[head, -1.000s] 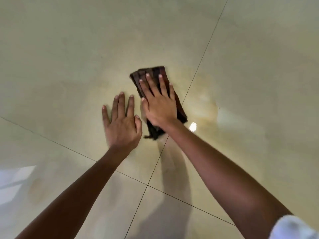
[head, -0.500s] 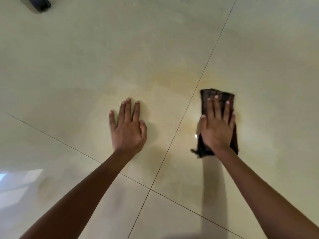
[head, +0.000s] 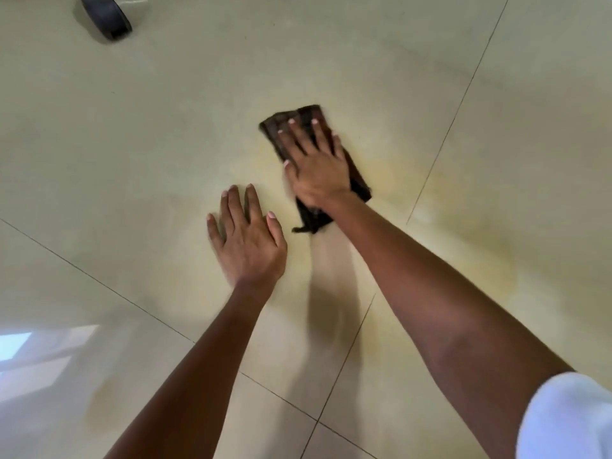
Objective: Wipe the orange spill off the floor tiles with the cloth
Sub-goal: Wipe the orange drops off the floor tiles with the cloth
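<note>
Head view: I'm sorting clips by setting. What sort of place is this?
Probably an indoor room, seen close to the floor: large glossy cream floor tiles with thin grout lines, and a bright window-like reflection in their shine. A right hand presses a dark cloth on them.

The left hand (head: 246, 246) and right hand (head: 318, 173) both press flat, palms down, fingers (head: 231, 207) straight and slightly apart.

The floor (head: 132, 160) is glossy beige tile with thin grout lines (head: 440, 144). On it lie a folded dark cloth (head: 359, 180), a faint orange spill (head: 397, 167) around the cloth, and a dark object (head: 106, 16) at the far left, well apart.
</note>
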